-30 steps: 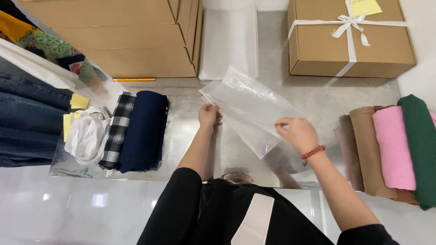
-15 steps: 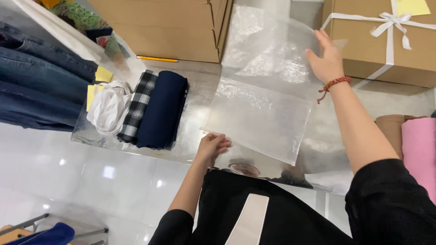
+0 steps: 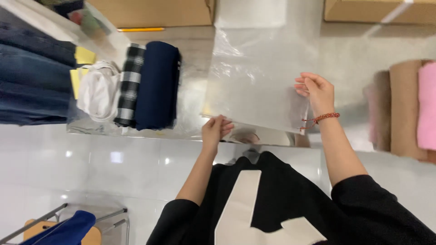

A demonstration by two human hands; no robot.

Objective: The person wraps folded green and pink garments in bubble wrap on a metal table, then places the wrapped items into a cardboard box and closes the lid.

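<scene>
Both hands, left [image 3: 217, 129] and right [image 3: 316, 90], grip a clear bag [image 3: 254, 86] over a glossy table [image 3: 349, 50]; white floor [image 3: 113, 168] below.

Open tabletop [image 3: 349, 59] lies beyond the right hand [image 3: 318, 90], bare and shiny, with room to reach forward there. On the right the brown roll [image 3: 404, 109] and the pink roll [image 3: 427, 106] wall that side off. To the left of the left hand [image 3: 217, 129] a narrow bare strip runs up to the navy roll [image 3: 156, 86], with the checked roll [image 3: 129, 86] and white cloth [image 3: 97, 90] packed tight beyond it. Cardboard boxes [image 3: 154, 11] close the far edge.
</scene>
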